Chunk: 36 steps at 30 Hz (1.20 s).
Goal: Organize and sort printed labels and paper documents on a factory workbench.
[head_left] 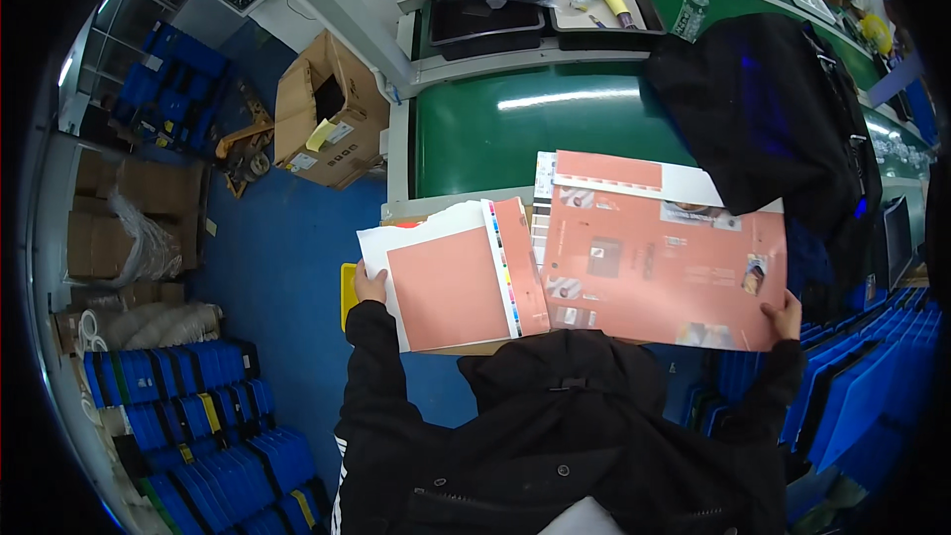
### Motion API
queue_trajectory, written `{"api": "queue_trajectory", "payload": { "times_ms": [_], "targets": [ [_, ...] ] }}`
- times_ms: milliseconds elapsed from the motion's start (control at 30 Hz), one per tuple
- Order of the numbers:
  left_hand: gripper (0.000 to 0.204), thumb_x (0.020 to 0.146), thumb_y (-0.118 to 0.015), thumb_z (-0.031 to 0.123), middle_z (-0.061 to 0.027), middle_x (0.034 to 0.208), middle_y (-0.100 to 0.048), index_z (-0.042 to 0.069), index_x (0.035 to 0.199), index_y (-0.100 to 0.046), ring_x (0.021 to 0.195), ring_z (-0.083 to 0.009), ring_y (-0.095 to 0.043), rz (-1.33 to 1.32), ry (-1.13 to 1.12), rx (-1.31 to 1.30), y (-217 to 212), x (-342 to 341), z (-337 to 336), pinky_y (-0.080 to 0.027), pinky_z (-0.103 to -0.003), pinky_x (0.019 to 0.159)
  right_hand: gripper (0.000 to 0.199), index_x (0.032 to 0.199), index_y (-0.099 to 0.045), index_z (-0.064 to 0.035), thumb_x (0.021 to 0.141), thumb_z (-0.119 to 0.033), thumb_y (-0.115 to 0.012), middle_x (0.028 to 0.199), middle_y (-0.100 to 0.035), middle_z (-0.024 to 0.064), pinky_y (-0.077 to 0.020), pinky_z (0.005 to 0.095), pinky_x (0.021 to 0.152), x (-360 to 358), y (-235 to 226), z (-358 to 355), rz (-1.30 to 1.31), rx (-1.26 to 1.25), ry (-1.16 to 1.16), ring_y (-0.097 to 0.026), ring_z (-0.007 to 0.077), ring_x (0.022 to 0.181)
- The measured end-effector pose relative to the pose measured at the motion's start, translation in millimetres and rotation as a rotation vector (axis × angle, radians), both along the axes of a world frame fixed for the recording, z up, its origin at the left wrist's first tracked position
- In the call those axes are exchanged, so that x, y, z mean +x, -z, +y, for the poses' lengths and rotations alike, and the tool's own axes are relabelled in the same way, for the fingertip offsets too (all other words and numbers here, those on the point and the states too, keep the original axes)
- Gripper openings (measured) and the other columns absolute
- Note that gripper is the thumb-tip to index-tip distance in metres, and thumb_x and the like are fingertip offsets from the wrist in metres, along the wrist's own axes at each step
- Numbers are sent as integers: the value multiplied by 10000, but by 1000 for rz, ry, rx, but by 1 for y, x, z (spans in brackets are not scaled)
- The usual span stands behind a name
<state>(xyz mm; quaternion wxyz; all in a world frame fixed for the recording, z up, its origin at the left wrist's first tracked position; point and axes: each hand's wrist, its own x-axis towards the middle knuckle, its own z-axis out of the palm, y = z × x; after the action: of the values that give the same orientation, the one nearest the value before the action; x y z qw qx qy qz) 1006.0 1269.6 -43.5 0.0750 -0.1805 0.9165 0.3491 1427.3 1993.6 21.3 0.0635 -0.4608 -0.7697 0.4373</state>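
Observation:
My left hand [371, 284] pinches the left edge of a smaller printed sheet [446, 287], with the thumb on top. This sheet has a salmon-pink block, white margins and a strip of colour patches near its right side. At the right, my right hand [785, 317] grips the right edge of a larger salmon-pink printed sheet [644, 272] with small pictures and a white band near its far edge. The two sheets lie side by side over the near edge of the bench. Another sheet, with a patterned edge, shows partly between them. The fingers beneath both sheets are hidden.
Beyond the sheets is a green bench top [525, 119]. A dark garment [763, 109] drapes over its right part and touches the larger sheet. Black trays [485, 30] and a plastic bottle [691, 12] stand farther back. An open carton [332, 114] sits on the blue floor at left.

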Motion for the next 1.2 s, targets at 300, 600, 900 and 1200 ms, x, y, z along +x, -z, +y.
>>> {"api": "queue_trajectory", "payload": {
  "times_ms": [300, 600, 900, 1200],
  "targets": [
    [566, 827, -636, 104, -206, 1317, -470, 32, 1344, -416, 1209, -367, -467, -74, -23, -42, -14, -10, 12, -368, -383, 1041, 549, 1296, -472, 59, 799, -104, -636, 1211, -572, 205, -423, 340, 945, 49, -188, -55, 8, 129, 57, -565, 283, 1048],
    [560, 798, -641, 73, -167, 1283, -457, 51, 1315, -425, 1186, -332, -466, 436, 628, 77, -90, 10, 136, -349, -385, 1033, 436, 1310, -459, 49, 875, 31, -476, 1261, -558, 176, -418, 327, 951, -9, -285, -119, -63, 699, -306, -565, 295, 1095],
    [817, 735, -756, 170, -195, 1414, -375, 6, 1402, -313, 1294, -319, -393, 485, 1126, 670, -161, 13, 350, -329, -376, 1057, 394, 1158, -599, 6, 771, 50, -535, 1174, -620, 141, -460, 341, 841, -106, -359, -165, 12, 920, -764, -607, 274, 983],
    [607, 896, -577, 309, -212, 1273, -526, -19, 1366, -377, 1112, -318, -563, -404, 641, 1156, -144, 18, 388, -450, -334, 933, 522, 1220, -582, -116, 753, 96, -483, 1286, -557, 107, -430, 420, 965, -104, -295, -162, 2, 849, -851, -528, 319, 1156]
  ]
}}
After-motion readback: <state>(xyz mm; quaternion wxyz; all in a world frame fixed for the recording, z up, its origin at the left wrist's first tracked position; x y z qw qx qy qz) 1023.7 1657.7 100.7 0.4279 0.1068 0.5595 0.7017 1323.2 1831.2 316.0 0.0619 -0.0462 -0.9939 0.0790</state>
